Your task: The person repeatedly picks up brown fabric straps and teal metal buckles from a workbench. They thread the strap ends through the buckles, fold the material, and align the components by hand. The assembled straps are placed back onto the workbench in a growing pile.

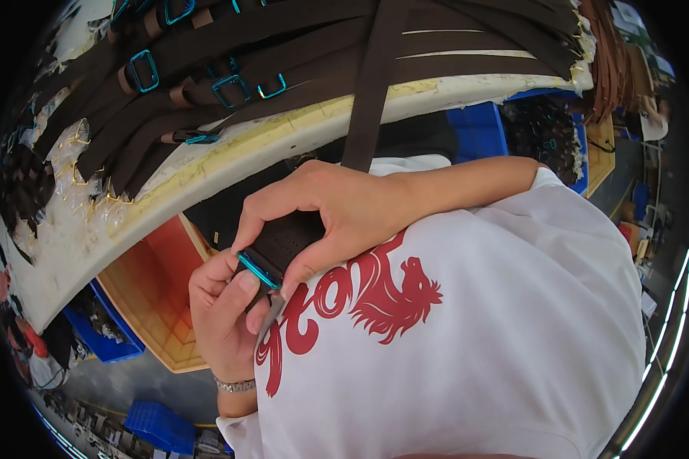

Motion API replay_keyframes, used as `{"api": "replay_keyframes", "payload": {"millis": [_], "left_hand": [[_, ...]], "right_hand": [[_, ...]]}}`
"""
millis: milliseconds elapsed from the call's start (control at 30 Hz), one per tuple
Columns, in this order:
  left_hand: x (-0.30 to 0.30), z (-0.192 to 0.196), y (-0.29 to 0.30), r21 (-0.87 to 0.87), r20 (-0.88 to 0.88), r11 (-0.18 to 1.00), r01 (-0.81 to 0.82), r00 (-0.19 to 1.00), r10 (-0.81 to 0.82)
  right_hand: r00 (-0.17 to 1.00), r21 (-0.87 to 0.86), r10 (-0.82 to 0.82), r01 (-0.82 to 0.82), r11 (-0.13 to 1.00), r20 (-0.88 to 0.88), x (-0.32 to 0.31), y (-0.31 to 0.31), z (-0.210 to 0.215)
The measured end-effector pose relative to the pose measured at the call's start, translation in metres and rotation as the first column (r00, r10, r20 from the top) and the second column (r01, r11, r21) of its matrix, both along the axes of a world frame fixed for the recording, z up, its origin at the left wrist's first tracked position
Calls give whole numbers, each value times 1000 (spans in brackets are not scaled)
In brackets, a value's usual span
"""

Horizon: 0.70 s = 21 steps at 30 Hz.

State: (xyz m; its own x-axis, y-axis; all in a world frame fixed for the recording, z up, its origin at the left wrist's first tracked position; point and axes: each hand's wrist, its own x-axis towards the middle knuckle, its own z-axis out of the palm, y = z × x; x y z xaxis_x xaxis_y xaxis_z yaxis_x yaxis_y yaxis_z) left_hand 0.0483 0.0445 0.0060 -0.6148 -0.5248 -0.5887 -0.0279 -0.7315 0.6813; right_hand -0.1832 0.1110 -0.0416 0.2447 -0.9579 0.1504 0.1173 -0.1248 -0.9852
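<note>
The dark brown woven strap [364,115] runs up from the teal metal buckle [258,269], pinched closed by the right hand [325,218] above and the left hand [226,314] below.

Two hands, the left hand [226,310] and right hand [321,218], are gripping one brown strap [371,84] with one teal buckle [259,270]. About five more teal buckles [142,71] are lying among the straps on the one worktable [207,164]. Two blue bins [161,426] are sitting on the floor.

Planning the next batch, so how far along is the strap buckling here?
Done: several brown straps with teal buckles lie on the table. In hand: right hand and left hand hold a strap's teal buckle. Left: bare straps at the table's far end.
</note>
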Motion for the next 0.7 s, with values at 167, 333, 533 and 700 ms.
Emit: {"api": "replay_keyframes", "payload": {"millis": [167, 333, 533, 700], "left_hand": [[-1, 8, 2, -398, 136, 910, 115, 989, -65], [15, 11, -4, -596, 320, 758, 266, 944, -79], [-1, 13, -3, -204, 158, 961, 185, 975, -154], [-3, -11, 2, 156, -98, 988, -17, 995, 32]], "right_hand": [[995, 175, -16, -1, 985, 95, 3, -1, 16], [999, 103, -24, 27, 994, -36, 6, -3, 9], [1000, 87, -8, 9, 996, -10, 2, 5, 2], [998, 101, -63, 60, 993, 27, 1, 4, 4]]}}
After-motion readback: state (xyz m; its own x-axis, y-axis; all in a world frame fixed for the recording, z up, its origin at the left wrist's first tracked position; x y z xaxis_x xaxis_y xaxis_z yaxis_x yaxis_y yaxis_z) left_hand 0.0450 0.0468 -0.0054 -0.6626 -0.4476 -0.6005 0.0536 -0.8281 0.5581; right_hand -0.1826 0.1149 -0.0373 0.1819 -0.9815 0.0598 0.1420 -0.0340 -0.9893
